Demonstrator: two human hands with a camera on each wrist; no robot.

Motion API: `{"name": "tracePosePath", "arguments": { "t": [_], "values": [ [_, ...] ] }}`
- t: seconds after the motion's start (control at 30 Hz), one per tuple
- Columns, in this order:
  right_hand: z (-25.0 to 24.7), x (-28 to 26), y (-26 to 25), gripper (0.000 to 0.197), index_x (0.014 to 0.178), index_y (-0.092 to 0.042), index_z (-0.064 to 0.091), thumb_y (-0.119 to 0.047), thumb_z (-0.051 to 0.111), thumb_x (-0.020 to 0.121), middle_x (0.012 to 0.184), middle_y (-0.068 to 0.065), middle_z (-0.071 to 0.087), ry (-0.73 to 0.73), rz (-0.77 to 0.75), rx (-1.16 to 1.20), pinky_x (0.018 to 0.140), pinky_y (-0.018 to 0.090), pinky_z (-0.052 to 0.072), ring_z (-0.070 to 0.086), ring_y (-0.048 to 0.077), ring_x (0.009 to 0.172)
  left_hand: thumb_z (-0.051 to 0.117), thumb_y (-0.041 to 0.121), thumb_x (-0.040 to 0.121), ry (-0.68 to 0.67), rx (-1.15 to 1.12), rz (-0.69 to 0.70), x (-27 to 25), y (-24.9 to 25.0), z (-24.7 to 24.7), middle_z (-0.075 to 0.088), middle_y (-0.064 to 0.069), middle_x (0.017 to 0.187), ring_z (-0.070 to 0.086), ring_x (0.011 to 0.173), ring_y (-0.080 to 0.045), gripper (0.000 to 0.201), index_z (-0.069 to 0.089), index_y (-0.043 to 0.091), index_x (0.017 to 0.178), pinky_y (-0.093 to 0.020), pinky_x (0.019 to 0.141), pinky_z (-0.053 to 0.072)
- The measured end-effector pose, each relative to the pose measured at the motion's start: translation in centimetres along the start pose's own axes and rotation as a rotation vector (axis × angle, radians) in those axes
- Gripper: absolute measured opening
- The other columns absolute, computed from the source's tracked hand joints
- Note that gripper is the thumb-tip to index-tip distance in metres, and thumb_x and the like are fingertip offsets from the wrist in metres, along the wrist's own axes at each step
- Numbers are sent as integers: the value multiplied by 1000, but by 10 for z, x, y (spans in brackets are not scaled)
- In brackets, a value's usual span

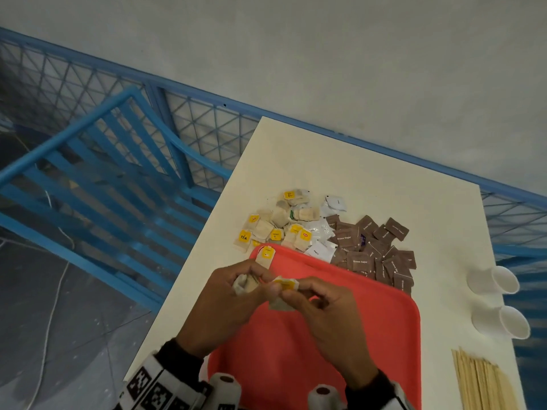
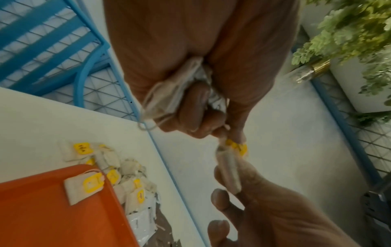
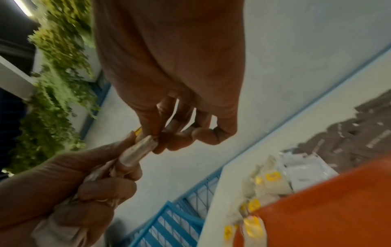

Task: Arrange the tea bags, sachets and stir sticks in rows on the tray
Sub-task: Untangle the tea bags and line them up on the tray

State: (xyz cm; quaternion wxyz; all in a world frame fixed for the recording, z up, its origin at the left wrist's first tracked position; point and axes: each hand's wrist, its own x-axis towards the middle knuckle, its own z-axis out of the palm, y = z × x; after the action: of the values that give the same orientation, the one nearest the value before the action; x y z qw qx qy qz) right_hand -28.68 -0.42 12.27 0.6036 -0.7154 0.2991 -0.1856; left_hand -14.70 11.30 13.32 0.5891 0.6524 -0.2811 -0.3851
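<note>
Both hands meet above the far left part of the red tray [image 1: 370, 335]. My left hand [image 1: 236, 294] grips a bunch of tea bags [image 2: 169, 93] in its curled fingers. My right hand [image 1: 307, 294] pinches one tea bag with a yellow tag [image 1: 285, 287], drawn out between the two hands; the same bag [image 2: 229, 168] shows in the left wrist view. A single tea bag [image 1: 266, 255] lies in the tray's far left corner. Loose tea bags [image 1: 275, 223], white sachets [image 1: 321, 232] and brown sugar sachets [image 1: 373, 250] are heaped beyond the tray. Wooden stir sticks [image 1: 482, 383] lie at the near right.
Two white paper cups [image 1: 494, 281] [image 1: 503, 322] lie on their sides at the right of the white table [image 1: 355, 173]. A blue chair [image 1: 97, 161] and blue wire fence stand left of and behind the table. Green plants [image 2: 359, 33] grow beyond the fence.
</note>
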Motion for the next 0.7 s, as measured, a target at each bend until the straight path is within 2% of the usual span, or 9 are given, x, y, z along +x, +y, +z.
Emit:
{"name": "tracePosePath", "arguments": {
  "t": [0.07, 0.13, 0.23, 0.33, 0.47, 0.53, 0.7],
  "values": [
    [3, 15, 23, 12, 77, -15, 76, -5, 74, 83, 62, -13, 69, 69, 115, -9, 58, 11, 39, 54, -5, 55, 73, 33, 80, 71, 26, -71, 2, -11, -6, 56, 11, 55, 46, 47, -2, 14, 72, 19, 85, -15, 47, 38],
    [5, 37, 59, 16, 70, -14, 72, -6, 75, 83, 53, -15, 61, 123, 255, -88, 55, 13, 38, 49, -5, 50, 71, 35, 84, 106, 34, -139, 2, -22, -14, 55, 7, 55, 45, 47, -5, 10, 72, 25, 85, -19, 46, 38],
    [10, 72, 109, 25, 61, -12, 65, -15, 78, 82, 55, -8, 55, 179, 426, -210, 54, 21, 37, 44, 3, 52, 68, 29, 91, 111, 45, -221, 0, -34, -25, 54, 3, 54, 44, 45, -8, 9, 71, 27, 82, -24, 44, 37],
    [19, 100, 128, 23, 65, -8, 67, -20, 78, 82, 60, -2, 61, 206, 543, -219, 56, 17, 40, 49, 6, 54, 66, 27, 92, 147, 49, -293, -3, -41, -37, 58, -1, 58, 45, 47, -12, 12, 71, 26, 81, -25, 44, 36],
    [28, 116, 137, 19, 71, -6, 72, -20, 79, 80, 60, -2, 64, 212, 598, -239, 54, 13, 41, 53, 5, 53, 65, 30, 93, 164, 60, -334, -5, -48, -50, 60, -1, 59, 46, 48, -15, 15, 70, 29, 79, -25, 45, 38],
    [31, 119, 140, 18, 70, -8, 71, -21, 80, 78, 63, -3, 64, 231, 602, -296, 53, 13, 40, 55, 6, 58, 64, 31, 93, 165, 45, -351, -5, -49, -54, 59, -1, 59, 45, 49, -17, 16, 70, 29, 78, -26, 46, 36],
    [38, 120, 142, 30, 67, -17, 56, -32, 80, 76, 72, -2, 63, 274, 606, -426, 63, 27, 41, 59, 16, 74, 56, 36, 97, 147, -30, -353, -5, -44, -54, 54, -3, 58, 43, 46, -13, 24, 71, 29, 80, -24, 44, 33]
  ]
}}
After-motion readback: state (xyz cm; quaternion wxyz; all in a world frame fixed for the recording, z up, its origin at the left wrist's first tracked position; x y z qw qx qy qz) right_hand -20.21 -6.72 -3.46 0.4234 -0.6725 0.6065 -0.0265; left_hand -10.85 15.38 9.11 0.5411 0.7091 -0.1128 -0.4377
